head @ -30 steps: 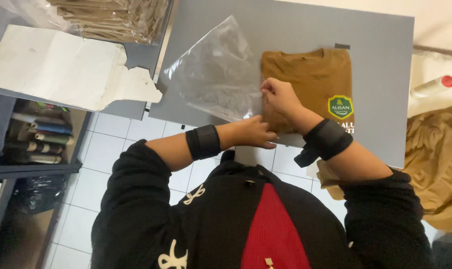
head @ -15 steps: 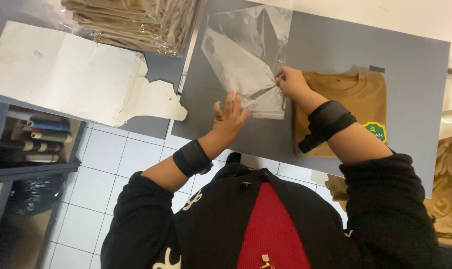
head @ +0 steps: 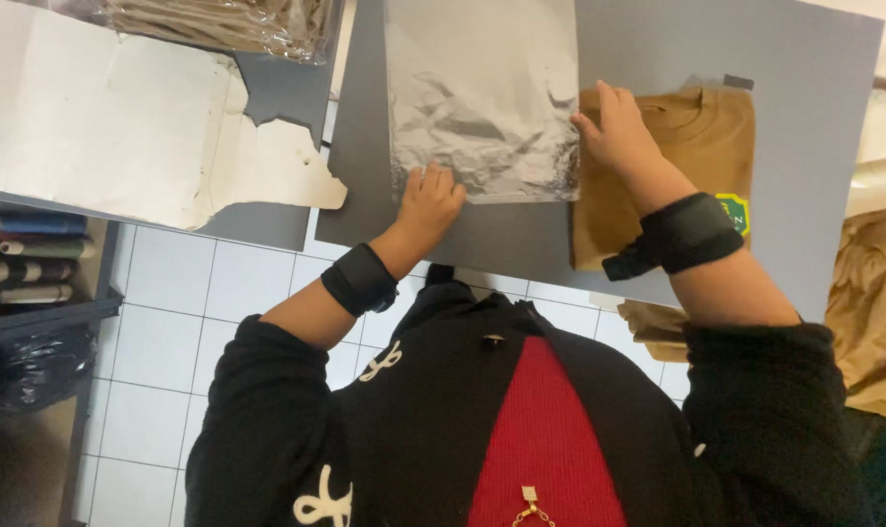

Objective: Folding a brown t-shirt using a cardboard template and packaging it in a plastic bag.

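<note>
1. Clear plastic bag (head: 482,98) lies flat on the grey board (head: 648,39), crinkled, its long axis running near to far; whether its mouth sits at the near edge under the hands, I cannot tell. It sits left of the folded brown shirt (head: 697,146), touching or just overlapping the shirt's left edge.
2. Folded brown shirt lies flat on the board's right part, a small green-and-yellow badge at its near right; its long axis also runs near to far, parallel to the bag.
3. Left hand (head: 428,200) presses the bag's near left corner with fingers spread flat, pinning rather than pinching.
4. Right hand (head: 614,132) rests at the seam where bag and shirt meet, fingers curled on the bag's right edge; whether it pinches the film, I cannot tell.
5. Risks, as I judge them: the slick film could slide on the smooth board if the left hand lifts; the thin plastic could tear or bunch at the pinned corner; the shirt's fold could come undone if dragged sideways.
</note>
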